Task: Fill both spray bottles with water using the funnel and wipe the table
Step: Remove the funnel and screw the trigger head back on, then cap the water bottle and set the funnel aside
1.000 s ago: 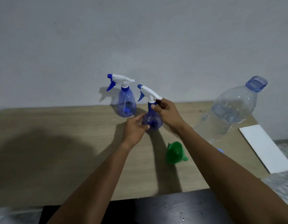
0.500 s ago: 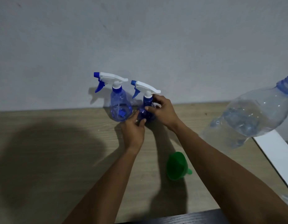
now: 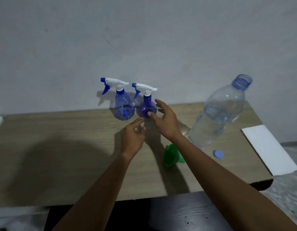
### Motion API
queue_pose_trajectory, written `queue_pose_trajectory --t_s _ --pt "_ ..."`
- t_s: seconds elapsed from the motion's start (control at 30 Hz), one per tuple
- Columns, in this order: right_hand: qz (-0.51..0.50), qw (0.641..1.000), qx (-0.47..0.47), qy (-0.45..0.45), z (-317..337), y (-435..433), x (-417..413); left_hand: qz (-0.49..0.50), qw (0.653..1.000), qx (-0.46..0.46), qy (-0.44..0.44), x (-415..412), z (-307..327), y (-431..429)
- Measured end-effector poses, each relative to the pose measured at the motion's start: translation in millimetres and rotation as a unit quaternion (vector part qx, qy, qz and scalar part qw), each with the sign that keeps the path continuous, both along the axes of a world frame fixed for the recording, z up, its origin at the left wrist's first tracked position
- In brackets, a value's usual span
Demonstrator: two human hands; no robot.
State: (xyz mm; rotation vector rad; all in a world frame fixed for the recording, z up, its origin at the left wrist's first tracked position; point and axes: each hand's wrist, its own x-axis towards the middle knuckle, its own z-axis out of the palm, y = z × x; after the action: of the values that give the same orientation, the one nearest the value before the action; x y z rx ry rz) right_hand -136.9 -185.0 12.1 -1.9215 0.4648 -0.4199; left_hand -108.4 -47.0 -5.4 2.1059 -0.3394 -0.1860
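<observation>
Spray bottles, two, blue translucent bodies with white trigger heads and blue nozzles: head view, both upright at the far edge of the table (image 3: 61, 147), close against the grey wall (image 3: 144, 39). Left spray bottle (image 3: 123, 105) and right spray bottle (image 3: 147, 105) stand side by side, nearly touching, nozzles pointing left. Both heads screwed on.

Left hand (image 3: 132, 139): open, fingers loosely curled, holding nothing; fingertips just short of the right spray bottle's base.

Right hand (image 3: 166, 120): open, fingers spread, holding nothing; thumb tip at or touching the lower front of the right spray bottle, other fingers just beside its right flank. Whether contact is made cannot be told for certain.

Funnel (image 3: 171, 155): green, lying on its side on the table, near the right forearm, spout pointing right.

Water bottle (image 3: 222, 110): large, clear, uncapped, standing at the right of the table, partly filled with water, well apart from the spray bottles.

Cap (image 3: 218, 154): pale blue, lying flat on the table just in front of the water bottle's base.

White panel (image 3: 269, 149): flat, rectangular, at the table's right end, overhanging the edge.

Table: light wood-grain top, shadows of arms and head across it. Dark surface (image 3: 186, 214) below the near edge.
</observation>
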Motion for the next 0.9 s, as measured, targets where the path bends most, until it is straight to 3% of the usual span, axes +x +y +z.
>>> queue_pose_trajectory --t_s 0.17,0.3,0.47,0.63,0.8,0.9 --pt "0.033 0.993 -0.094 -0.058 8.7 -2.0 -90.6 -0.007 0.999 -0.033 -0.020 -47.4 25.5 -1.3" --pt "-0.043 0.986 -0.131 -0.094 -8.8 -29.2 -171.8 -0.032 0.997 -0.056 -0.052 -82.7 38.6 -31.9" --pt "-0.121 0.985 -0.125 0.005 -44.2 -85.4 -209.7 -0.083 0.995 -0.045 -0.019 -127.4 54.4 -91.5" --pt "-0.060 0.964 -0.176 0.188 -70.5 -131.4 -212.9 -0.011 0.997 -0.077 -0.010 -143.3 53.4 -134.6" --pt "0.031 0.954 -0.214 0.209 -76.6 -149.6 -217.7 0.014 0.993 -0.110 -0.035 -148.2 52.2 -148.3" --pt "0.023 0.967 -0.187 0.174 -64.1 -157.3 -219.0 0.003 0.993 -0.113 -0.026 -148.1 53.6 -145.9"
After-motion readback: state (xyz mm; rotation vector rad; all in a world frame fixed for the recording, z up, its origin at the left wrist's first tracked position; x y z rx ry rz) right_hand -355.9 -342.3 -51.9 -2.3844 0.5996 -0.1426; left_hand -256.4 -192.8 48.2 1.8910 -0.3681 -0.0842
